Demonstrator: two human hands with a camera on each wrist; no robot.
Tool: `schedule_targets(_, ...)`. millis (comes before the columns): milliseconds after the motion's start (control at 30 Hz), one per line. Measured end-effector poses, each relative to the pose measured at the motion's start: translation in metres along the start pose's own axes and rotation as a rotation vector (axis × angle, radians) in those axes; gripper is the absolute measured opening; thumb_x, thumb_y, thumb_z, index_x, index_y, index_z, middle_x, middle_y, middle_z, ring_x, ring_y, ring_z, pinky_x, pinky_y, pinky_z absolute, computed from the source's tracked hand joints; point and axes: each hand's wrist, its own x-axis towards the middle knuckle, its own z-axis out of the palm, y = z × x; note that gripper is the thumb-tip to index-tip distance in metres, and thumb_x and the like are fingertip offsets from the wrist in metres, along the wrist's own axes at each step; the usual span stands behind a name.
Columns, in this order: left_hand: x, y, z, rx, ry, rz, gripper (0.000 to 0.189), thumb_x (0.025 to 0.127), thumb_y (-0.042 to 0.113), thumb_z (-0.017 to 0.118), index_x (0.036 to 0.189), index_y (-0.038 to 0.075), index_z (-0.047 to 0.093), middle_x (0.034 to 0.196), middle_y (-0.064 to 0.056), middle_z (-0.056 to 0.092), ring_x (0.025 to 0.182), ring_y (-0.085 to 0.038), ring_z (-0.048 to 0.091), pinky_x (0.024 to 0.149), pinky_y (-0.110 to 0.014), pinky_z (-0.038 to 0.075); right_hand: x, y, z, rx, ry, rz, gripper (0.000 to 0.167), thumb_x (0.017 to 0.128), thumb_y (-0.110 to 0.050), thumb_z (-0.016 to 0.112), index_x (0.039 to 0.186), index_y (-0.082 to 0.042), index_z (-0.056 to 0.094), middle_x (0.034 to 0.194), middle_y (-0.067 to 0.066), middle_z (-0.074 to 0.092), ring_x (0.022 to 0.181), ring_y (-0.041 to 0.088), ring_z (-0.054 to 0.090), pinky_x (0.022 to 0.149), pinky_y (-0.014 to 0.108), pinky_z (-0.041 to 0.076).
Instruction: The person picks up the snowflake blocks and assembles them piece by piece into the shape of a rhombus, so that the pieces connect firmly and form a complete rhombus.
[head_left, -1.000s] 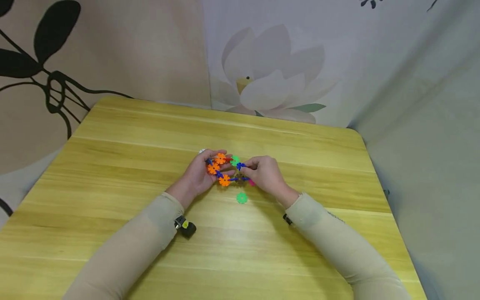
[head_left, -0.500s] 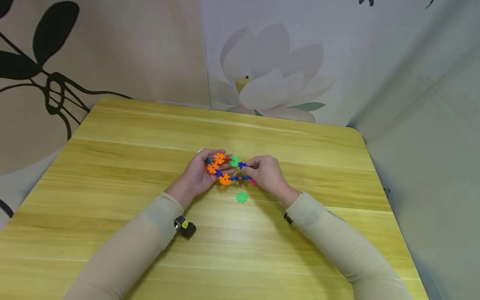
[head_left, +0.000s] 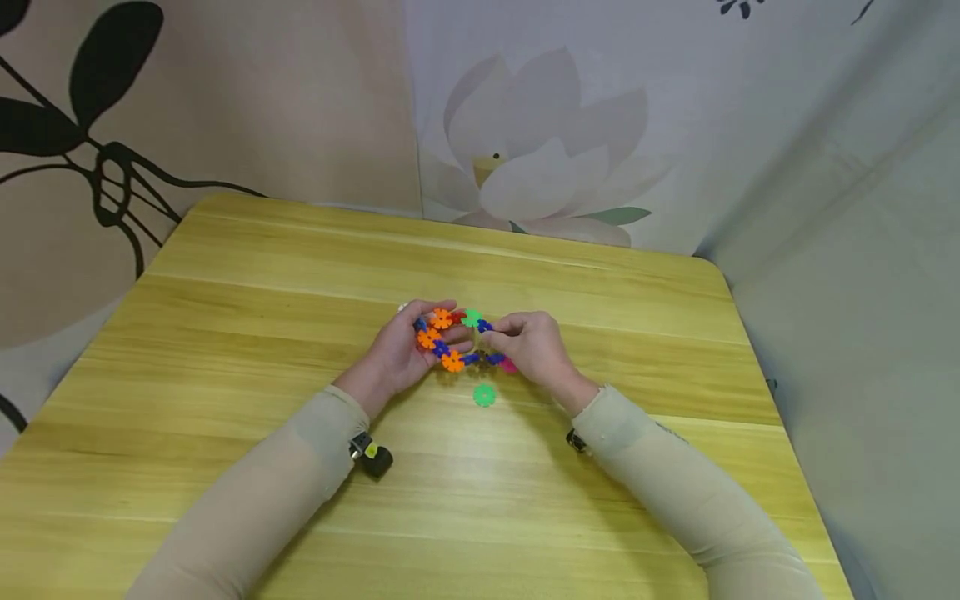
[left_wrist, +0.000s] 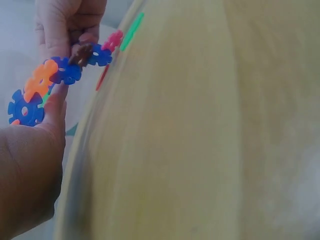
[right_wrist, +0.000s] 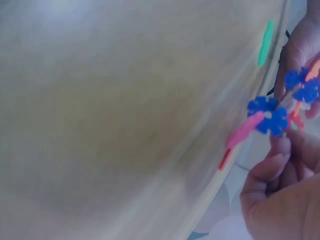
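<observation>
A chain of interlocking snowflake discs (head_left: 453, 361) curves between the two hands, in orange, blue, red, green, brown and pink. The left hand (head_left: 393, 350) holds its left part, thumb above and fingers behind. The right hand (head_left: 536, 346) pinches a blue disc (head_left: 486, 327) at the chain's upper right end, beside a green disc (head_left: 472, 317). At the lower end hangs a pink disc (right_wrist: 245, 130), joined to a blue disc (right_wrist: 268, 116) in the right wrist view. The fingertips of the right hand partly hide where they pinch.
A loose green disc (head_left: 484, 395) lies on the wooden table (head_left: 480, 517) just in front of the chain. Near the right hand, the right wrist view also shows a red disc (right_wrist: 225, 160) on the tabletop. A patterned wall covering (head_left: 562, 125) stands behind the table.
The blue disc in the right hand has moved slightly up and right, and the chain has tilted a little. Both hands stay in nearly the same place; the loose green disc lies still.
</observation>
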Motion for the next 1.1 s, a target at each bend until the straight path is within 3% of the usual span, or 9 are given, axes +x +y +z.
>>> schedule_targets(133,-0.002,-0.001,-0.002,0.024,-0.028,-0.009,0.055,0.115,0.028,0.033,0.165,0.003,0.034,0.172,-0.016,0.035,0.154,-0.044,0.045,0.123,-0.059,0.044,0.001,0.002,-0.002,0.007,0.004,-0.035,0.010,0.095,-0.017,0.083,0.095,-0.008,0.085,0.090,0.008,0.082,0.064,0.012,0.061,0.053,0.020,0.048)
schedule_targets(267,-0.005,-0.001,-0.005,-0.017,-0.114,-0.054,0.058,0.115,0.029,0.027,0.168,0.006,0.027,0.175,-0.018,0.027,0.159,-0.044,0.034,0.130,-0.061,0.032,0.004,0.006,-0.004,0.010,0.012,-0.038,0.009,0.095,-0.017,0.083,0.094,-0.008,0.084,0.089,0.007,0.082,0.068,0.010,0.064,0.057,0.019,0.051)
schedule_targets(400,-0.008,0.000,-0.010,-0.088,-0.214,-0.107,0.060,0.115,0.032,0.021,0.171,0.012,0.018,0.178,-0.018,0.019,0.164,-0.044,0.023,0.135,-0.060,0.017,0.008,0.010,-0.007,0.035,-0.013,-0.004,0.009,0.097,-0.018,0.082,0.098,-0.009,0.082,0.092,0.007,0.082,0.076,0.015,0.069,0.060,0.020,0.055)
schedule_targets(567,-0.010,0.001,-0.012,-0.064,-0.274,-0.125,0.058,0.115,0.021,0.021,0.172,0.010,0.012,0.179,-0.016,0.013,0.165,-0.046,0.017,0.134,-0.060,0.017,0.013,0.015,-0.011,0.007,-0.052,0.031,0.008,0.098,-0.018,0.081,0.101,-0.010,0.082,0.096,0.006,0.081,0.077,0.016,0.066,0.060,0.022,0.052)
schedule_targets(667,-0.010,0.002,-0.013,-0.013,-0.252,-0.143,0.060,0.112,0.011,0.024,0.172,0.010,0.016,0.179,-0.016,0.017,0.163,-0.047,0.022,0.131,-0.063,0.022,0.015,0.016,-0.012,-0.048,-0.054,0.004,0.010,0.098,-0.019,0.080,0.103,-0.011,0.083,0.097,0.005,0.082,0.079,0.013,0.065,0.064,0.022,0.051)
schedule_targets(733,-0.009,0.002,-0.013,0.044,-0.225,-0.157,0.060,0.111,0.009,0.026,0.171,0.012,0.020,0.177,-0.018,0.022,0.158,-0.048,0.034,0.127,-0.066,0.029,0.016,0.016,-0.012,-0.087,-0.058,-0.033,0.011,0.098,-0.019,0.081,0.104,-0.010,0.084,0.097,0.005,0.083,0.079,0.012,0.066,0.068,0.023,0.054)
schedule_targets(900,-0.003,-0.003,-0.007,0.235,-0.125,-0.200,0.050,0.117,0.023,0.037,0.163,0.003,0.037,0.165,-0.023,0.044,0.121,-0.038,0.072,0.107,-0.064,0.056,0.016,0.013,-0.008,-0.195,-0.081,-0.136,0.013,0.099,-0.020,0.079,0.106,-0.010,0.086,0.100,0.006,0.084,0.078,0.010,0.070,0.074,0.027,0.061)
schedule_targets(1000,-0.001,-0.006,-0.002,0.325,-0.067,-0.218,0.049,0.118,0.027,0.040,0.156,-0.003,0.045,0.160,-0.022,0.053,0.104,-0.031,0.079,0.094,-0.057,0.065,0.016,0.010,-0.006,-0.253,-0.093,-0.187,0.014,0.101,-0.020,0.077,0.107,-0.010,0.086,0.101,0.006,0.084,0.078,0.009,0.071,0.077,0.030,0.063)
schedule_targets(1100,-0.002,-0.007,0.001,0.390,-0.038,-0.226,0.048,0.118,0.027,0.038,0.154,-0.003,0.048,0.156,-0.019,0.058,0.105,-0.028,0.079,0.087,-0.052,0.068,0.016,0.009,-0.003,-0.305,-0.083,-0.226,0.015,0.101,-0.020,0.076,0.107,-0.011,0.086,0.102,0.006,0.084,0.079,0.010,0.071,0.079,0.032,0.064)
